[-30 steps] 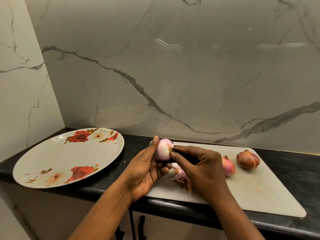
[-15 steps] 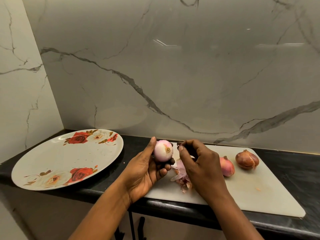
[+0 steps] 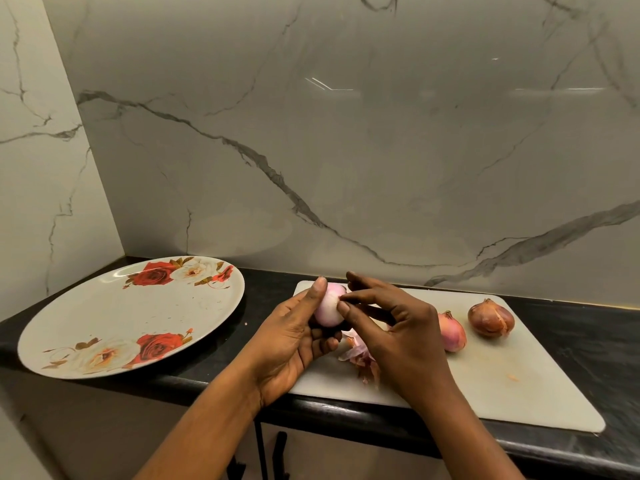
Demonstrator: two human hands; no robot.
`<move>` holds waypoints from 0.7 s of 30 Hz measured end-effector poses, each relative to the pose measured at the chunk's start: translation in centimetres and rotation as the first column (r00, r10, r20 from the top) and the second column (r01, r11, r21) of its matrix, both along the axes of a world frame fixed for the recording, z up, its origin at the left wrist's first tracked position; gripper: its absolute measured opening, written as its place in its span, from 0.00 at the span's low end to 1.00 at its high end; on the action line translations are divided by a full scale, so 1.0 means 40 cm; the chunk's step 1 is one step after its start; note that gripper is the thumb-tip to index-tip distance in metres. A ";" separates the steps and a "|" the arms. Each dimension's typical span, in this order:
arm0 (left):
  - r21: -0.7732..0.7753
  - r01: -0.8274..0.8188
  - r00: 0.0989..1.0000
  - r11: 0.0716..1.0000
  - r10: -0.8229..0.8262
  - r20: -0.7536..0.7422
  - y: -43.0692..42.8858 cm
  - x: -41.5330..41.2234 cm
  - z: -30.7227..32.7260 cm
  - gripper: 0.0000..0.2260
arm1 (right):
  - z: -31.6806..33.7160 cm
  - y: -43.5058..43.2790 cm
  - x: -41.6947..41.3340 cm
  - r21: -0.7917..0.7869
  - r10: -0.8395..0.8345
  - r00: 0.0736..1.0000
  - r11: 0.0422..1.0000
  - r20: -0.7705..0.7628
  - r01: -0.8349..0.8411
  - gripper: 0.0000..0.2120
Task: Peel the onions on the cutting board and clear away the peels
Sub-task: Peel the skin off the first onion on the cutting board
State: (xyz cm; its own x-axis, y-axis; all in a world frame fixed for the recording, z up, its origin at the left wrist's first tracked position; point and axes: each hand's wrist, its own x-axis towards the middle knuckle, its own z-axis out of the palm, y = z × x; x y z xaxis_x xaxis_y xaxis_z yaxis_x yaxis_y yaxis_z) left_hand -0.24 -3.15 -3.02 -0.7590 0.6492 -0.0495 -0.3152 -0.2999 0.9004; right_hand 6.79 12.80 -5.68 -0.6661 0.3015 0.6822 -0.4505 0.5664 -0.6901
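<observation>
My left hand (image 3: 292,336) grips a pale pink, mostly peeled onion (image 3: 328,304) above the left end of the white cutting board (image 3: 502,386). My right hand (image 3: 398,336) hovers over it, fingertips pinching at the onion's right side. A heap of loose pink peels (image 3: 360,355) lies on the board under my hands, partly hidden by the right hand. Two more onions rest on the board to the right: a pink one (image 3: 452,332) with part of its skin off and a brown unpeeled one (image 3: 490,317).
A large white plate with red roses (image 3: 114,317) sits on the black counter (image 3: 266,289) to the left of the board. A marble wall rises close behind. The counter's front edge runs just below the board.
My left hand has turned the onion so its root end no longer faces me. My right hand came back from a short lift and now pinches the onion's side.
</observation>
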 end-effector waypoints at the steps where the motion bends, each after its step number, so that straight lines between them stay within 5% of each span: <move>1: -0.001 0.002 1.000 1.000 -0.002 -0.002 0.001 0.000 0.001 0.19 | -0.001 0.000 -0.002 0.022 -0.006 1.000 1.000 0.005 0.006 0.11; 6: 0.023 0.009 1.000 1.000 -0.010 0.022 0.003 -0.001 0.009 0.19 | -0.001 -0.008 -0.013 0.197 -0.073 0.996 0.978 0.058 0.060 0.06; 15: 0.052 0.001 1.000 0.999 -0.002 0.019 -0.002 -0.015 -0.005 0.21 | 0.004 -0.008 -0.003 0.060 -0.104 0.994 0.993 0.027 0.102 0.06; 21: 0.039 -0.040 0.998 0.998 0.042 -0.046 0.004 -0.010 -0.008 0.20 | -0.001 -0.013 0.007 0.135 -0.158 0.986 0.977 -0.057 0.164 0.10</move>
State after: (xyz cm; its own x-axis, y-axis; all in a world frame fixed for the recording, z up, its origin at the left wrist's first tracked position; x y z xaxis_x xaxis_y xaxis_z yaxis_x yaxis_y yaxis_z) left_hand -0.64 -3.00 -3.36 -0.7860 0.6181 0.0106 -0.2601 -0.3462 0.9014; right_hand 7.08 12.30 -5.73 -0.5838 0.3028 0.7533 -0.3747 0.7227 -0.5808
